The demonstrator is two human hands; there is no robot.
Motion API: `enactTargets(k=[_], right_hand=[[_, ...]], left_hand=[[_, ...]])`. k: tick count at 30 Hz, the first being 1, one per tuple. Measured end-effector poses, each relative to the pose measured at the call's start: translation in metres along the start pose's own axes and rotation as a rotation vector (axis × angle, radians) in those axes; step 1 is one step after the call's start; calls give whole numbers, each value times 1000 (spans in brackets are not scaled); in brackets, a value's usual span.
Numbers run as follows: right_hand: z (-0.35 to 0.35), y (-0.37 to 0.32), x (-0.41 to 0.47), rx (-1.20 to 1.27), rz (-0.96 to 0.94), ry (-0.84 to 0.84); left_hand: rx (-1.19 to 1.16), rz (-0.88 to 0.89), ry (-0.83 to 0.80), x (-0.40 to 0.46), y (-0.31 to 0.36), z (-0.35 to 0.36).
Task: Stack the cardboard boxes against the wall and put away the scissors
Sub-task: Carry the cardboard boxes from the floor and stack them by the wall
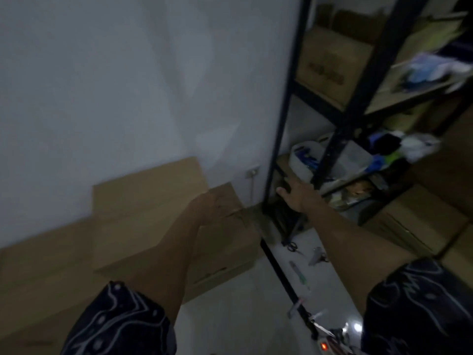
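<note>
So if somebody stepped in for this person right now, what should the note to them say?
Left hand: on the cardboard boxes by the wall; blurred, grip unclear.
Right hand: open, reaching to the shelf rack, holding nothing.
Scissors: on the floor near the rack's foot.
Done: boxes are at the wall.
Left: settle the stack, put away the scissors.
</note>
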State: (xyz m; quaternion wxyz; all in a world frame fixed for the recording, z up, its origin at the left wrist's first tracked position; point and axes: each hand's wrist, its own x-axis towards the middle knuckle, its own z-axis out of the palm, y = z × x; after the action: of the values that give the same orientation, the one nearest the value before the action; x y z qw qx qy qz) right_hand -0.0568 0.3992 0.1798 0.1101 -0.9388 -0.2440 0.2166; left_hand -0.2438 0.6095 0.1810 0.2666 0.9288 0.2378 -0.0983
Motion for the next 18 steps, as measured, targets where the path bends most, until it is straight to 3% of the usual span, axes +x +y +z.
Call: enactTargets(k=[4, 12, 18], right_hand=[[-41, 115, -33, 23, 91, 2], [-80, 359, -106, 135, 401, 139], [-51, 471, -133, 231, 563, 95]], left_hand=[[-57, 73, -1, 15, 116, 46], [-19, 295, -242, 34, 337, 162], [-48, 268, -415, 54, 424, 251]])
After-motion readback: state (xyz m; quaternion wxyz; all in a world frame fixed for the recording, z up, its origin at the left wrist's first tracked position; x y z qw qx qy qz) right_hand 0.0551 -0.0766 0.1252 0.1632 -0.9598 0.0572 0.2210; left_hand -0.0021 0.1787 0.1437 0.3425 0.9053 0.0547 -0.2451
